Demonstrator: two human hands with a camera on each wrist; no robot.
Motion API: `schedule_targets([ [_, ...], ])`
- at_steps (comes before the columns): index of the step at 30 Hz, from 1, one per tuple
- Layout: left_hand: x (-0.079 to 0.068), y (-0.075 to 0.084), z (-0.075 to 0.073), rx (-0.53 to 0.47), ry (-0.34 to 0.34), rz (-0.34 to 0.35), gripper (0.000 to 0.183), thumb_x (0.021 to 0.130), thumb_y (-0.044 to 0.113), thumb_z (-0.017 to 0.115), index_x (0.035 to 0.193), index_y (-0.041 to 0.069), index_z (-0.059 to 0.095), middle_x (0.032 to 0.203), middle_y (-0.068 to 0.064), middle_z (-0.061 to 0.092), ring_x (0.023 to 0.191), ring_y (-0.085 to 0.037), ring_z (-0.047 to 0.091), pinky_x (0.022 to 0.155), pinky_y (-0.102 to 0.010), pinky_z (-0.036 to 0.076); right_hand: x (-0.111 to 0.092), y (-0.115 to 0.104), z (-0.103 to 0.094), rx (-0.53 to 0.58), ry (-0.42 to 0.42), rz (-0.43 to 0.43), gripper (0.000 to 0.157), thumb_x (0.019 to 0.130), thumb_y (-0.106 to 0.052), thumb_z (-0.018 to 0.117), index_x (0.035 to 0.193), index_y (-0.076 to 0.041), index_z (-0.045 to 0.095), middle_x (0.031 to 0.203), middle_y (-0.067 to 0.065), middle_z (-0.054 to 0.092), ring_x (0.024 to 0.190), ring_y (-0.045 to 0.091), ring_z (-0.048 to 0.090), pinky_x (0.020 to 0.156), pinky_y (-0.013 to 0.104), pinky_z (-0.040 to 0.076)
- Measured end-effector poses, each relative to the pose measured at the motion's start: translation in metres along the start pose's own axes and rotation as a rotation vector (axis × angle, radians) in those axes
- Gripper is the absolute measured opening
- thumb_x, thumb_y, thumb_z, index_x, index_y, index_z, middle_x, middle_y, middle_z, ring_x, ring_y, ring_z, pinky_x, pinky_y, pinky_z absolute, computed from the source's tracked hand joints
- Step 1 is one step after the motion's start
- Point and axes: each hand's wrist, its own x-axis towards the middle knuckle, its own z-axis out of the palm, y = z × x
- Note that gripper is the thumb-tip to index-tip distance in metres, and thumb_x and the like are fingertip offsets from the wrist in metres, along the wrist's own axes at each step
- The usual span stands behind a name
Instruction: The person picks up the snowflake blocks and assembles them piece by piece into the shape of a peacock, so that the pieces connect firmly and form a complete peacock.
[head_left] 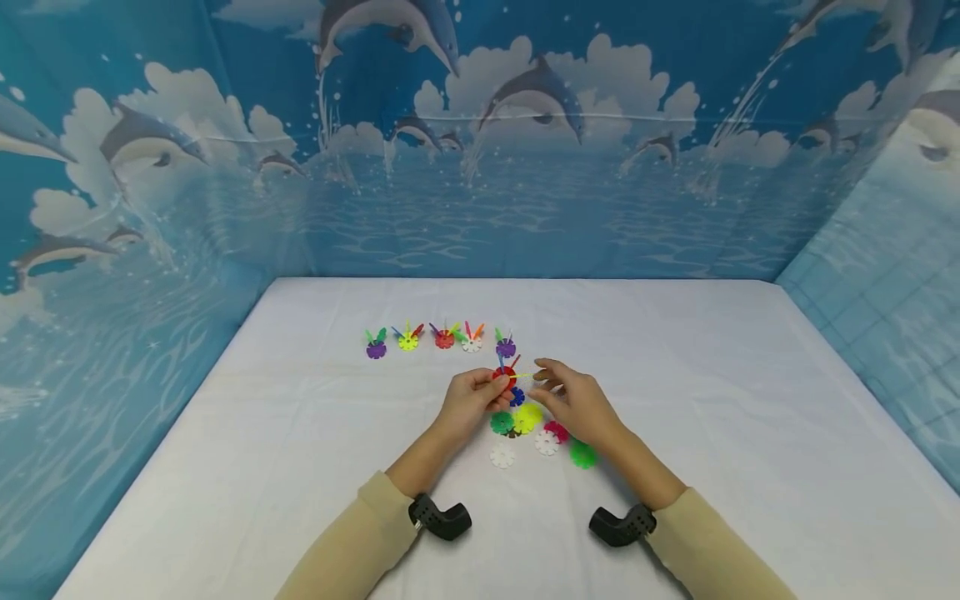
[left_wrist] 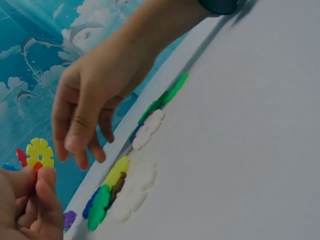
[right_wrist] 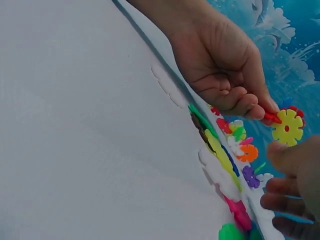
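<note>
My left hand (head_left: 471,400) pinches a red notched plastic disc (head_left: 502,377) between thumb and fingers, above the middle of the table. Slotted into that disc are a blue disc (head_left: 501,362), another red disc (head_left: 515,361) and a yellow disc (right_wrist: 288,128). Just to the right, my right hand (head_left: 576,402) is held with its fingers loosely bent and spread. Its thumb tip comes close to the yellow disc's edge in the right wrist view; in the left wrist view a gap shows between them, with nothing in the fingers.
Loose discs lie below the hands, among them a green disc (head_left: 502,423), yellow discs (head_left: 528,417), a white disc (head_left: 502,455) and a bright green disc (head_left: 583,454). Farther back stands a row of several joined-disc pieces, with a purple one (head_left: 377,350) at its left end.
</note>
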Motion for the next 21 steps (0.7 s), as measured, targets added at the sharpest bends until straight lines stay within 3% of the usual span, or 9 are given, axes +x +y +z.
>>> schedule_targets([
  [3, 0.0015, -0.0001, -0.0034, 0.018, 0.090, 0.026, 0.023, 0.097, 0.008, 0.062, 0.099, -0.014, 0.064, 0.078, -0.008, 0.068, 0.066, -0.006, 0.061, 0.067, -0.017, 0.054, -0.0003, 0.0041, -0.0005, -0.058, -0.126, 0.054, 0.032, 0.090, -0.015, 0.071, 0.118, 0.001, 0.066, 0.101, 0.006, 0.065, 0.089, 0.020, 0.058, 0.081, 0.040, 0.051],
  [6, 0.0025, -0.0003, -0.0043, -0.004, 0.117, 0.038, 0.024, 0.096, 0.008, 0.063, 0.100, -0.016, 0.064, 0.082, -0.012, 0.070, 0.067, -0.006, 0.062, 0.067, -0.018, 0.054, -0.0011, 0.0058, -0.0023, -0.061, -0.212, 0.041, 0.024, 0.088, -0.013, 0.071, 0.109, -0.002, 0.069, 0.095, 0.002, 0.059, 0.085, 0.018, 0.051, 0.077, 0.037, 0.048],
  [11, 0.0024, -0.0007, -0.0040, -0.017, 0.125, 0.041, 0.022, 0.095, 0.005, 0.063, 0.099, -0.017, 0.063, 0.081, -0.012, 0.070, 0.066, -0.006, 0.062, 0.066, -0.017, 0.054, -0.0011, 0.0069, -0.0036, 0.052, -0.223, 0.056, 0.016, 0.085, -0.009, 0.073, 0.095, -0.004, 0.061, 0.085, 0.000, 0.054, 0.077, 0.015, 0.049, 0.068, 0.031, 0.045],
  [16, 0.0007, 0.0001, -0.0032, -0.049, 0.105, -0.024, 0.024, 0.098, 0.007, 0.058, 0.107, -0.016, 0.064, 0.087, -0.011, 0.072, 0.071, -0.006, 0.066, 0.074, -0.021, 0.055, 0.0002, 0.0044, -0.0023, 0.139, -0.093, 0.153, 0.011, 0.089, -0.007, 0.071, 0.093, -0.006, 0.061, 0.080, -0.001, 0.061, 0.071, 0.015, 0.055, 0.066, 0.027, 0.049],
  [21, -0.0010, 0.0018, 0.0009, -0.220, 0.077, -0.133, 0.024, 0.098, 0.008, 0.059, 0.110, -0.013, 0.064, 0.085, -0.007, 0.071, 0.074, -0.008, 0.068, 0.075, -0.021, 0.055, 0.0013, -0.0018, 0.0031, 0.168, 0.107, 0.057, 0.009, 0.088, -0.003, 0.071, 0.097, -0.002, 0.067, 0.087, 0.004, 0.072, 0.077, 0.018, 0.068, 0.073, 0.031, 0.057],
])
